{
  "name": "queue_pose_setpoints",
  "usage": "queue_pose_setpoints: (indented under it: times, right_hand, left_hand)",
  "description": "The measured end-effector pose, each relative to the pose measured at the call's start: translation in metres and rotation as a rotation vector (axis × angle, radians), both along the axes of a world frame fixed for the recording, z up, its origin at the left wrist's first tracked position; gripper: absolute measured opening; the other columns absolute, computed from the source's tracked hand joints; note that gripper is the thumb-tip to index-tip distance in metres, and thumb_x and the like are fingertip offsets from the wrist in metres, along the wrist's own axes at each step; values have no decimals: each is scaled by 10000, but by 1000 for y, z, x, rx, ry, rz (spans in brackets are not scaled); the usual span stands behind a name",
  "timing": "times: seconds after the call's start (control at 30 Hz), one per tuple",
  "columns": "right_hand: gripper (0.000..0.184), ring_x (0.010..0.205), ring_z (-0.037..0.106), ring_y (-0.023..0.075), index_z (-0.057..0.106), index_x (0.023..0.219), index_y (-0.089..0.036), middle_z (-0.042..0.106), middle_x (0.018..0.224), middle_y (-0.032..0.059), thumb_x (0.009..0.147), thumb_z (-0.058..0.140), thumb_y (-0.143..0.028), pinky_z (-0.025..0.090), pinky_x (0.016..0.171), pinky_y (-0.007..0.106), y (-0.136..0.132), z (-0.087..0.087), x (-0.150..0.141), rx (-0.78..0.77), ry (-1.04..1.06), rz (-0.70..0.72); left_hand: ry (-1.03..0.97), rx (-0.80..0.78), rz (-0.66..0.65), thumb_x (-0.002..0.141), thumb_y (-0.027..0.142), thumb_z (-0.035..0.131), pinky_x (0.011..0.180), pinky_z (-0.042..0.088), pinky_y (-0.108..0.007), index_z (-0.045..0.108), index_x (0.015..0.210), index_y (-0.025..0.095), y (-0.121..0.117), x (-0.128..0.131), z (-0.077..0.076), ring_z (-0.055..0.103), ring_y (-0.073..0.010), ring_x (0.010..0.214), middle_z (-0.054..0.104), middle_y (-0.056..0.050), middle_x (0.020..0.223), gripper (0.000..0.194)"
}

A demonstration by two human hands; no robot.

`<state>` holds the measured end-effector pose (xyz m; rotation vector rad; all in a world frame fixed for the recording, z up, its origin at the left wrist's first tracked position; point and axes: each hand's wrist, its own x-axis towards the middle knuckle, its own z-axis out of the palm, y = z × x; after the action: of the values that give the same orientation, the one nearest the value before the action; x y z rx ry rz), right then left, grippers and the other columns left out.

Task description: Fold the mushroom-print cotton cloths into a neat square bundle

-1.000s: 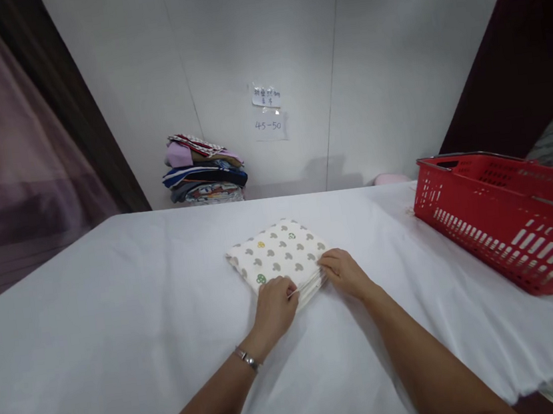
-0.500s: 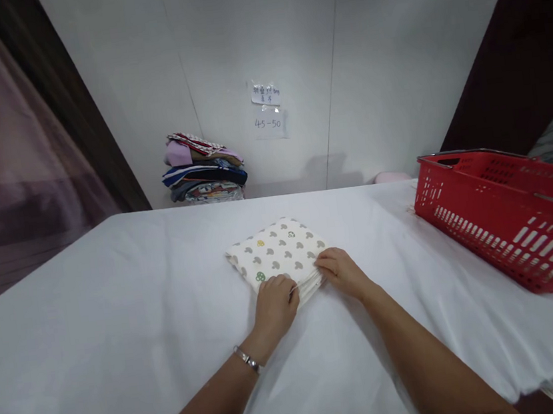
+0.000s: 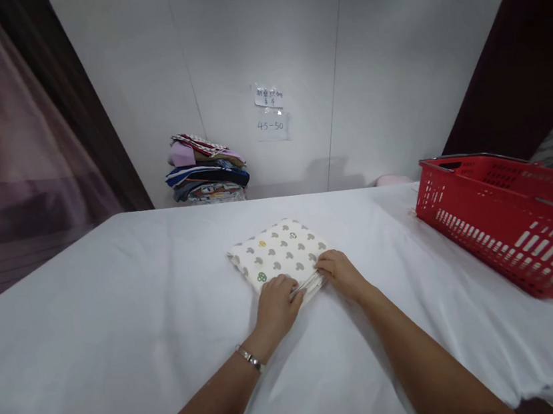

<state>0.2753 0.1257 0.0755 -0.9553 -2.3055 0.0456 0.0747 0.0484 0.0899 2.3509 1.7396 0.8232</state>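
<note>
My 2 hands grip a folded mushroom-print cloth [image 3: 282, 252] on the white-draped counter [image 3: 95, 336], the left hand [image 3: 277, 306] pinching its near edge, the right hand [image 3: 341, 273] closed on the near right corner. The cloth lies just beyond my fingers, layers showing between them. I judge it light, soft, hardly fragile, likely to slip apart, best taken with all layers pinched at the 2 ends of that edge.
</note>
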Motion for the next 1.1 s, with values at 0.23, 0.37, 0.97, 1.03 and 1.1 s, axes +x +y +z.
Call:
queue_pose_setpoints:
  times: [0.23, 0.37, 0.97, 1.03, 1.1]
  right_hand:
    - [191, 907, 544, 200, 667, 922, -211, 629, 926, 69, 859, 496, -151, 420, 834, 370, -1, -1, 4, 17, 18, 36]
    - [194, 906, 544, 196, 666, 960, -216, 622, 934, 62, 830, 535, -157, 418, 841, 370, -3, 3, 5, -5, 10, 54]
    - [207, 947, 526, 199, 641, 1003, -221, 612, 973, 62, 844, 522, -160, 396, 866, 391, -6, 1, 0, -30, 39, 86]
    - [216, 949, 524, 203, 636, 1014, -217, 610, 975, 65, 841, 524, -153, 395, 865, 391, -7, 2, -1, -19, 26, 87]
    - [211, 943, 526, 208, 638, 1003, -215, 611, 965, 70, 840, 524, -143, 396, 859, 392, -7, 2, -4, -1, 17, 81]
  left_hand:
    - [10, -1, -27, 884, 249, 436, 716, 348, -319, 587, 760, 206, 1, 0, 3, 530, -171, 781, 593, -14, 797, 200]
    - [-55, 3, -33, 883, 227, 431, 702, 351, -300, 571, 747, 200, 1, 0, 5, 534, -160, 778, 592, -9, 789, 198]
    - [-2, 45, -60, 905, 227, 397, 720, 346, -320, 551, 769, 191, 0, 0, 1, 508, -164, 777, 567, -14, 788, 210]
    - [-8, 48, -59, 907, 231, 395, 722, 345, -320, 551, 771, 191, 0, 0, 1, 507, -163, 779, 567, -15, 791, 210]
    - [-9, 53, -59, 908, 239, 395, 720, 344, -320, 550, 774, 190, 0, 0, 1, 505, -162, 775, 564, -14, 791, 211]
